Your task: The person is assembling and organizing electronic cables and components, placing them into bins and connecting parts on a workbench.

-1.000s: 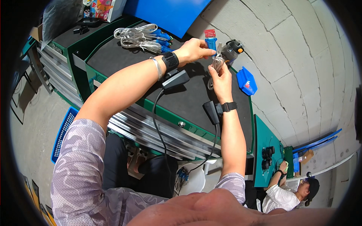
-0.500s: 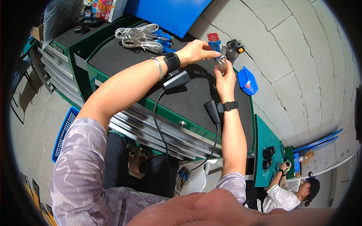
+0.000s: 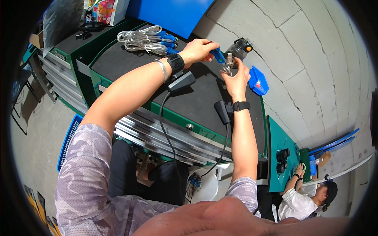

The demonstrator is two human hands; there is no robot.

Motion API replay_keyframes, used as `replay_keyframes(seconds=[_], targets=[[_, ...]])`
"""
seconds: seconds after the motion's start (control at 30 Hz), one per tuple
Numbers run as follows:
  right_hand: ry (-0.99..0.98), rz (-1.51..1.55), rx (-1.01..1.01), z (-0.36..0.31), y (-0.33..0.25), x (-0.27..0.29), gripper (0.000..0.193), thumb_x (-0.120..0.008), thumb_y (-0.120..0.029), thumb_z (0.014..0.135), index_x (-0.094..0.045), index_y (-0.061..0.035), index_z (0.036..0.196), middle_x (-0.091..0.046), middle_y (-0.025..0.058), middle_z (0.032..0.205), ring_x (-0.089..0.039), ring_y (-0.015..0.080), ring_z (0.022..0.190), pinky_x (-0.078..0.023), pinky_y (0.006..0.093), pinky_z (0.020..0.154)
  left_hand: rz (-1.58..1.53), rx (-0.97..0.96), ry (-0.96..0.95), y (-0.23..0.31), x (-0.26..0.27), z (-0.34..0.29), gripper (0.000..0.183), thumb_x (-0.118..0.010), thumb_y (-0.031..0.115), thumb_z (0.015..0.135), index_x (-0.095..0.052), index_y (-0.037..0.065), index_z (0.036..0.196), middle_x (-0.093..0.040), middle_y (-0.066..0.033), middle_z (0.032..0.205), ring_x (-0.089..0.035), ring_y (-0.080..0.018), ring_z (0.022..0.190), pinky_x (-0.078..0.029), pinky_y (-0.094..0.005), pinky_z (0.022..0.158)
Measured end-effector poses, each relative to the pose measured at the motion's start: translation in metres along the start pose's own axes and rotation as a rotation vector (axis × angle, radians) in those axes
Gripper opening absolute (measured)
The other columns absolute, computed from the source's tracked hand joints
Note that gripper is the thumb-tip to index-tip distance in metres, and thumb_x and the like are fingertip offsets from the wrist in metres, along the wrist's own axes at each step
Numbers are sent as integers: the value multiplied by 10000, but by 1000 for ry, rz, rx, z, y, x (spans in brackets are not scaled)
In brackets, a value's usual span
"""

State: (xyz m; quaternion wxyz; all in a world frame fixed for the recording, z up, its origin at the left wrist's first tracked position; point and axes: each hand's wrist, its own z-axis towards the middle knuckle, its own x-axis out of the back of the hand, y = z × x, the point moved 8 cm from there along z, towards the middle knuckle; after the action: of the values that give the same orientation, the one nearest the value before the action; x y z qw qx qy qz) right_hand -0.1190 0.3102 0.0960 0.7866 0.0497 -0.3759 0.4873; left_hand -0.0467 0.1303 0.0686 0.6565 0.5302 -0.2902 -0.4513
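Note:
Above the far right part of the dark-topped cabinet [image 3: 197, 98], my left hand [image 3: 197, 52] is closed on a blue connector [image 3: 217, 55]. A sliver of the red circuit board [image 3: 210, 42] shows at its fingers; the rest is hidden. My right hand [image 3: 238, 80], thumb and fingers curved, grips a transparent cable [image 3: 227, 69] bundled beside the connector. Its metal-tipped plug [image 3: 229, 58] points up between the hands. To the left on the cabinet top lie several similar coiled cables [image 3: 143, 39] with blue ends.
A dark bottle [image 3: 239, 49] with an orange button and a blue bin [image 3: 258, 80] stand beyond my right hand. Wrist-mounted devices trail black cords [image 3: 162, 118]. A blue panel [image 3: 169, 13] rises behind. A co-worker [image 3: 301, 200] sits at the green table [image 3: 279, 137] on the right.
My left hand has shifted slightly left and tilted the connector, so the red board is mostly hidden. My right hand has spread its fingers more around the cable.

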Motion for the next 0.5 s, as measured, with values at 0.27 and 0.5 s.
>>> replay_keyframes(seconds=[0.27, 0.5], targets=[[-393, 1024, -60, -9, -41, -16, 353, -531, -374, 1018, -647, -42, 983, -557, -28, 724, -520, 54, 626, -401, 193, 568, -67, -110, 100, 11, 11, 3, 363, -646, 341, 897, -670, 31, 1083, -695, -66, 923, -663, -124, 771, -529, -268, 722], [-688, 1565, -461, -24, -34, -53, 848, -301, -779, 899, -548, -50, 1256, -635, 38, 1050, -590, 136, 890, -481, 296, 787, 38, -201, -205, 23, -22, -10, 388, -630, 292, 931, -607, 60, 1241, -662, -35, 990, -607, -114, 956, -470, -268, 840]])
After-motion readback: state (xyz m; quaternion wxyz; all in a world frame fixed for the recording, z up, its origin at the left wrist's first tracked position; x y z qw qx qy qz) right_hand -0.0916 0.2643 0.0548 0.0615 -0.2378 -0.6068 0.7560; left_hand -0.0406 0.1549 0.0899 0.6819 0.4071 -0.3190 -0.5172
